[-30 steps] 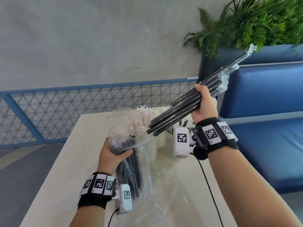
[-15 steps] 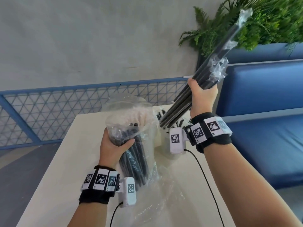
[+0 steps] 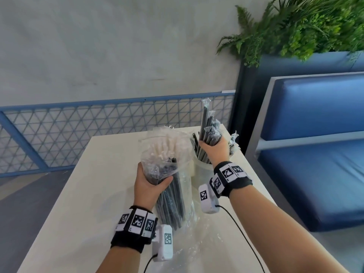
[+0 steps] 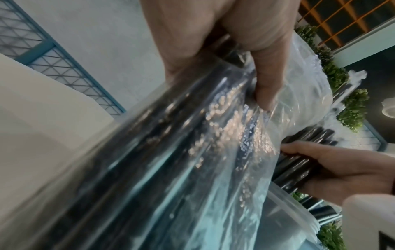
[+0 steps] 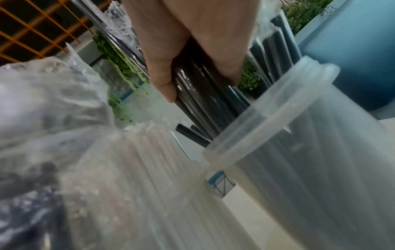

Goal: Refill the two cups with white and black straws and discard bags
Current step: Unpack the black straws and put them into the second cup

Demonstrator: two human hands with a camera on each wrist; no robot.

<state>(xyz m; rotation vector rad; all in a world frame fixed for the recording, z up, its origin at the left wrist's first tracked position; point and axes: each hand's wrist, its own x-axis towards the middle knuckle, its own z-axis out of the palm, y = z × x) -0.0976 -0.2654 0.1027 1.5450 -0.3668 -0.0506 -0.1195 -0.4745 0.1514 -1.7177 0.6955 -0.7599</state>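
Cream-coloured worktop (image 3: 65,213) fills the near view, with loose clear plastic wrap (image 3: 199,239) lying on it between two forearms. Nearest, the left hand (image 3: 146,185) has its fingers curled round a clear bag (image 3: 169,196) standing on the worktop, with black straws (image 3: 173,205) inside it. Just beyond, the right hand (image 3: 213,147) grips a bundle of black straws (image 3: 206,127), upright, with their lower ends inside a clear plastic cup (image 5: 310,152) that already holds several black straws. To the left of that cup, partly behind the bag, white straws (image 3: 167,144) stand upright; their cup is hidden. Farther back are a blue mesh railing (image 3: 78,131), a grey wall, a blue padded bench (image 3: 315,134) and green plants (image 3: 295,22).

Progress appears roughly midway: white straws look placed, black straws are going in, more remain bagged, and no bag has been thrown away yet.
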